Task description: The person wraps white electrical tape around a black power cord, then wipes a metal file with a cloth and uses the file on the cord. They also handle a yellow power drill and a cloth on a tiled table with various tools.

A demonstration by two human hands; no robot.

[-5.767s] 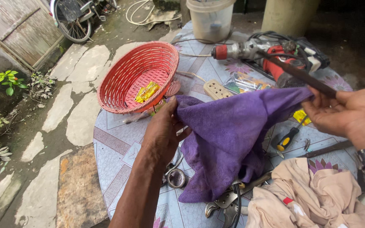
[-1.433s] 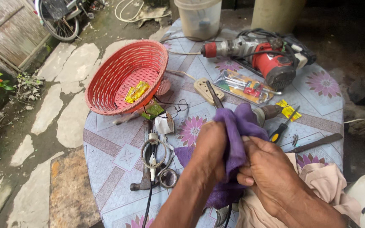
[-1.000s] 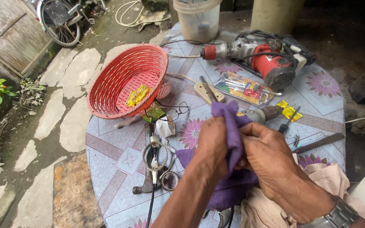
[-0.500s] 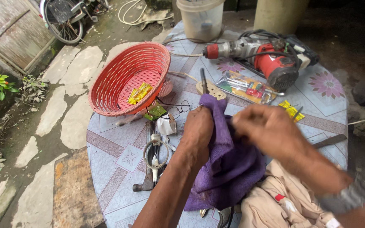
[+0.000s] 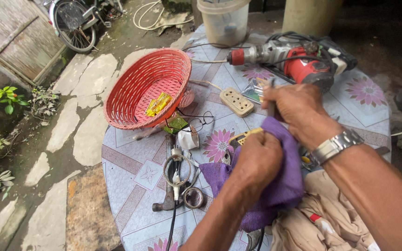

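My left hand (image 5: 257,160) is closed on a purple cloth (image 5: 282,190), bunched low over the round table. My right hand (image 5: 294,109), with a metal watch at the wrist, is just beyond it and grips a thin dark metal tool (image 5: 271,93). The tool stands almost upright. Its lower end goes down into the cloth at my left hand, and most of its length is hidden by my fingers and the cloth.
The flower-patterned table (image 5: 131,186) carries a red woven basket (image 5: 147,86) with a yellow packet, a red power drill (image 5: 298,60), a beige socket strip (image 5: 237,101), glasses (image 5: 196,123), scissors (image 5: 177,169), a beige rag (image 5: 331,223) and a plastic bucket (image 5: 224,21). A bicycle wheel (image 5: 73,28) stands far left.
My two hands were pressed together around the cloth a second ago. My right hand has since risen toward the drill with the tool, while my left hand stays on the cloth.
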